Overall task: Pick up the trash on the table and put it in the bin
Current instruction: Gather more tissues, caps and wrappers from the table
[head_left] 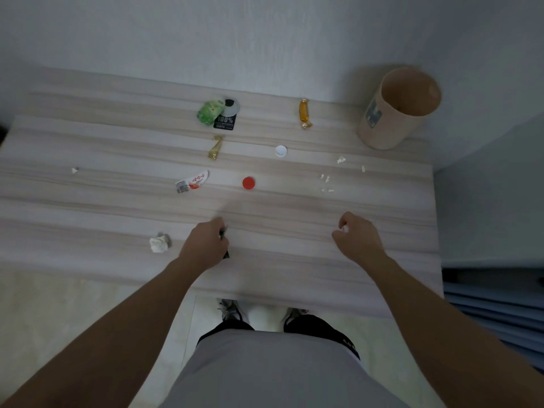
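- The left hand (206,245) hovers low over the near part of the desk (88,207), its grip curled closed around a small dark item (225,244) that peeks out by the fingers; what it is cannot be told.
- The right hand (357,237) is also over the near desk, well apart from the left, its grip closed with a small white scrap (344,229) pinched at the fingertips.
- A crumpled white paper ball (159,243) lies just left of the left hand.
- Farther out, a red bottle cap (248,183) and a torn red-and-white wrapper (192,181) sit mid-desk, near each other but apart.
- A white cap (280,151) and a gold wrapper (216,147) lie beyond those.
- At the far edge, a green packet (209,111) touches a black-and-white packet (226,116); an orange candy wrapper (305,113) lies to their right.
- Small white crumbs (326,179) are scattered on the right side, and one white bit (74,170) on the left.
- The tan bin (394,113) stands upright at the far right corner of the desk, mouth open.
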